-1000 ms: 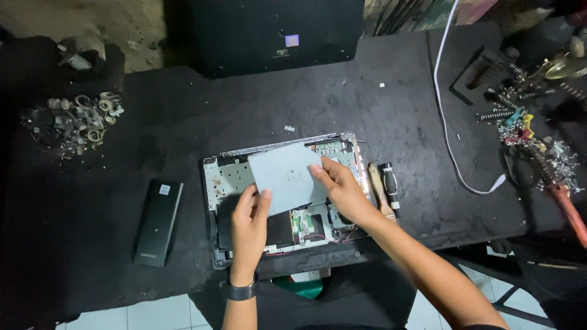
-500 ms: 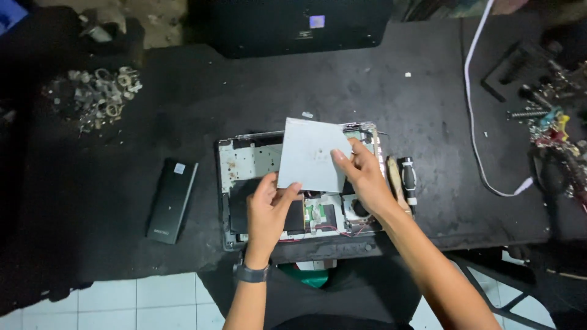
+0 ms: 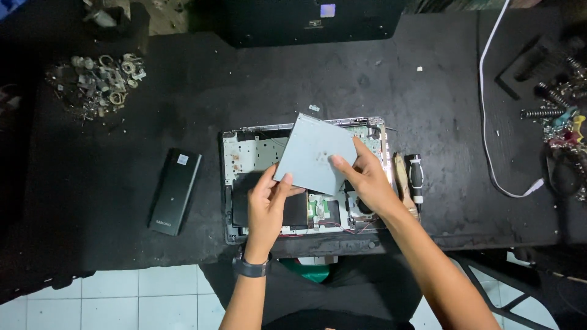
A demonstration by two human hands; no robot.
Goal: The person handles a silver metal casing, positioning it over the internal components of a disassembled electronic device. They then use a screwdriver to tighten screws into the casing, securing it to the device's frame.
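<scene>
Hands grip the grey drive at frame centre: your left hand pinches its lower corner, your right hand its right edge, above the opened laptop. Removal looks under way; next calls for a clear, level lift.

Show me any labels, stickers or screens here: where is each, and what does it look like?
Sticker: small pale square near the top end of the long black battery pack, left of the opened laptop.
Sticker: small bluish square on the black case at the table's far edge.
No lit screen shows.
</scene>
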